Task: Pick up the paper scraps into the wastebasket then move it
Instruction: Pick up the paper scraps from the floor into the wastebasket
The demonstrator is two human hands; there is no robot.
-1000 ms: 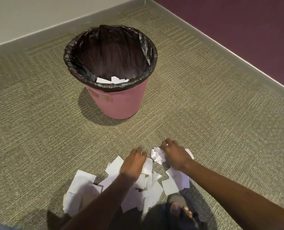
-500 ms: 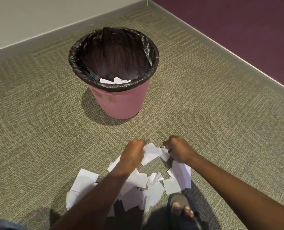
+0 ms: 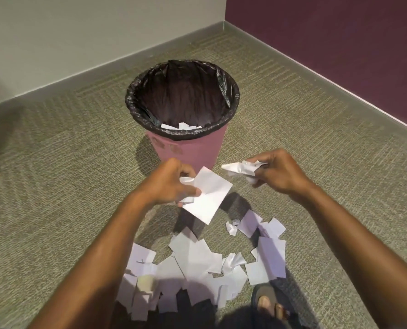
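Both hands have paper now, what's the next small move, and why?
Probably carry both hands forward over the wastebasket and let go. The left hand holds a flat scrap, the right hand a crumpled scrap, both lifted short of the bin's open rim, while many scraps on the carpet wait.
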